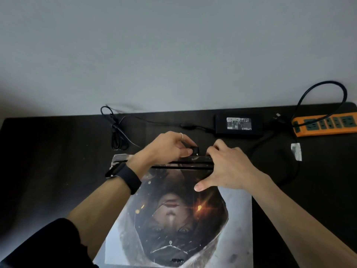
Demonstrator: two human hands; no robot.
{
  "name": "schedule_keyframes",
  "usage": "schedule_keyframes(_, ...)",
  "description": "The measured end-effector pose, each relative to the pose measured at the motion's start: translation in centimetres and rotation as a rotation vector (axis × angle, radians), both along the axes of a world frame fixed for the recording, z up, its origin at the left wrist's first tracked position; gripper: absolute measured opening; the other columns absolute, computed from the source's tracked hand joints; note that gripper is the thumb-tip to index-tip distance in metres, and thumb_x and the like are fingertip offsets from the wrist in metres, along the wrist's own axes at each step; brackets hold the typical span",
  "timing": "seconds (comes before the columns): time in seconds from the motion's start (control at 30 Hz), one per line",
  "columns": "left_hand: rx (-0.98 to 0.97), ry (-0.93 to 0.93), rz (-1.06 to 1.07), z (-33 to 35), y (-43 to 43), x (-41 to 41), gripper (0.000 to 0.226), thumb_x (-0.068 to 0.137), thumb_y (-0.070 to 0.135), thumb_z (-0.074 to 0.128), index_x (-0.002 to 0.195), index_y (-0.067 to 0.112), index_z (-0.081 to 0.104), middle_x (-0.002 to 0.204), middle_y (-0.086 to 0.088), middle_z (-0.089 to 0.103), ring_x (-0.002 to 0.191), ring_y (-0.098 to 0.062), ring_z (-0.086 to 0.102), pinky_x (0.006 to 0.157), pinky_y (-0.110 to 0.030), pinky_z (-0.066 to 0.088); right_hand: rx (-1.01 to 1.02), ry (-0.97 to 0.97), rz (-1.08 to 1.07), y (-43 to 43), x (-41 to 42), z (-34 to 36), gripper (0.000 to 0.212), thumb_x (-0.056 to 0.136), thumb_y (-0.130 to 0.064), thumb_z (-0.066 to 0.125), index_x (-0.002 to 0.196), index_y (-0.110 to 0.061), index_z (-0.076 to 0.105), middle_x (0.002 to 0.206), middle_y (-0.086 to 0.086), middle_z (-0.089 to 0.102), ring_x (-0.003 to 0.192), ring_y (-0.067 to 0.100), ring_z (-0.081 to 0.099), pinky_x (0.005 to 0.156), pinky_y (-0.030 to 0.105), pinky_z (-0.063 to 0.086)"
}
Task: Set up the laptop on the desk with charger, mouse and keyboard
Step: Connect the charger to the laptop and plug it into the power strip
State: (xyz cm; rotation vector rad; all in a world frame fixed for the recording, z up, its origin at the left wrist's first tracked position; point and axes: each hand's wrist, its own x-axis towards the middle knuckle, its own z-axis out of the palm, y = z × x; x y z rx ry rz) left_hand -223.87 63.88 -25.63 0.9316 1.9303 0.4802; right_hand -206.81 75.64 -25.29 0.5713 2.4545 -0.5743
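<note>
A closed laptop (193,225) with a printed picture on its lid lies on the black desk (48,161), its rear edge pointing away from me. My left hand (170,146) pinches the charger's black plug (194,150) right at that rear edge. My right hand (229,167) rests flat on the lid's far end, fingers curled over the edge. The black charger brick (238,125) lies beyond the laptop, and its thin cable (117,136) loops at the back left. No mouse or keyboard is in view.
An orange power strip (326,123) lies at the desk's back right, with a thick black cord (320,89) arching above it. A small white tag (296,151) sits on a cable to the right. A grey wall stands behind the desk.
</note>
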Motion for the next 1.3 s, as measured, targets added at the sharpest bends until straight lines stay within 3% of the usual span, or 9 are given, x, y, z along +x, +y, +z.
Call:
schedule_keyframes(0.3,0.264,-0.112,0.106,6.2,-4.6,2.6,0.018,0.084,0.022,0.077,0.098,0.033,0.077,0.081,0.006,0.072,0.065,-0.003,0.057,0.067,-0.013,0.045,0.19,0.285,-0.089,-4.9,4.3,4.3,0.096,0.046,-0.095,0.051,0.117,-0.03,0.057,0.12,-0.011,0.038,0.102,0.021,0.054,0.096,0.043,0.044)
schedule_keyframes(0.43,0.239,-0.086,0.063,7.3,-5.6,2.7,0.019,0.084,0.022,0.077,0.1,0.031,0.077,0.084,0.006,0.074,0.065,0.0,0.058,0.067,-0.013,0.046,0.226,0.357,-0.071,-6.1,4.5,4.7,0.091,0.047,-0.089,0.062,0.112,-0.025,0.062,0.117,-0.007,0.044,0.099,0.019,0.055,0.094,0.042,0.041)
schedule_keyframes(0.63,0.174,0.016,-0.086,6.8,-7.8,4.1,0.056,0.069,0.041,0.087,0.121,0.041,0.065,0.108,0.019,0.069,0.098,0.003,0.063,0.093,-0.02,0.049,0.197,0.348,-0.088,-7.6,5.3,4.1,0.09,0.049,-0.09,0.061,0.111,-0.025,0.062,0.115,-0.007,0.044,0.095,0.015,0.053,0.095,0.04,0.039)
schedule_keyframes(0.7,0.118,0.144,-0.206,6.4,-8.1,4.4,0.074,0.067,0.046,0.086,0.133,0.046,0.052,0.11,0.016,0.065,0.098,0.003,0.054,0.089,-0.011,0.042,0.195,0.338,-0.091,-7.4,5.3,3.9,0.092,0.049,-0.09,0.06,0.113,-0.024,0.062,0.115,-0.008,0.043,0.095,0.015,0.053,0.096,0.04,0.038)
schedule_keyframes(0.77,0.087,0.253,-0.224,5.8,-8.3,4.7,0.079,0.07,0.046,0.084,0.137,0.053,0.043,0.104,0.008,0.06,0.097,-0.006,0.05,0.089,-0.019,0.043,0.185,0.32,-0.096,-7.2,5.1,3.8,0.094,0.049,-0.09,0.06,0.115,-0.024,0.062,0.115,-0.008,0.042,0.095,0.014,0.05,0.097,0.039,0.036)
schedule_keyframes(0.87,0.1,0.201,-0.129,4.7,-8.1,4.4,0.074,0.072,0.038,0.084,0.134,0.054,0.049,0.088,0.017,0.052,0.082,0.001,0.053,0.083,-0.007,0.042,0.141,0.246,-0.093,-6.6,4.5,3.1,0.097,0.047,-0.092,0.058,0.12,-0.027,0.057,0.117,-0.011,0.038,0.101,0.015,0.049,0.098,0.036,0.032)
schedule_keyframes(0.97,0.085,0.124,-0.117,3.1,-7.3,3.6,0.07,0.071,0.03,0.086,0.133,0.046,0.055,0.089,0.023,0.066,0.077,0.014,0.058,0.077,0.003,0.039,0.08,0.185,-0.098,-5.9,3.7,1.9,0.098,0.044,-0.095,0.055,0.118,-0.031,0.055,0.117,-0.013,0.034,0.106,0.019,0.049,0.1,0.038,0.035)
schedule_keyframes(1.1,0.025,0.15,-0.169,0.4,-6.1,2.9,0.069,0.073,0.037,0.081,0.135,0.046,0.051,0.113,0.013,0.071,0.102,-0.008,0.064,0.093,-0.031,0.052,0.01,0.103,-0.116,-4.9,2.9,-0.3,0.098,0.044,-0.094,0.058,0.12,-0.032,0.053,0.116,-0.013,0.033,0.109,0.021,0.048,0.104,0.041,0.036)
schedule_keyframes(1.3,-0.128,0.474,-0.299,-1.6,-6.6,1.5,0.074,0.076,0.075,0.057,0.139,0.038,0.045,0.116,0.006,0.055,0.115,-0.018,0.048,0.095,-0.037,0.043,-0.083,-0.029,-0.124,-3.3,0.9,-3.2,0.101,0.039,-0.092,0.064,0.12,-0.032,0.053,0.115,-0.013,0.032,0.113,0.027,0.043,0.099,0.048,0.045)
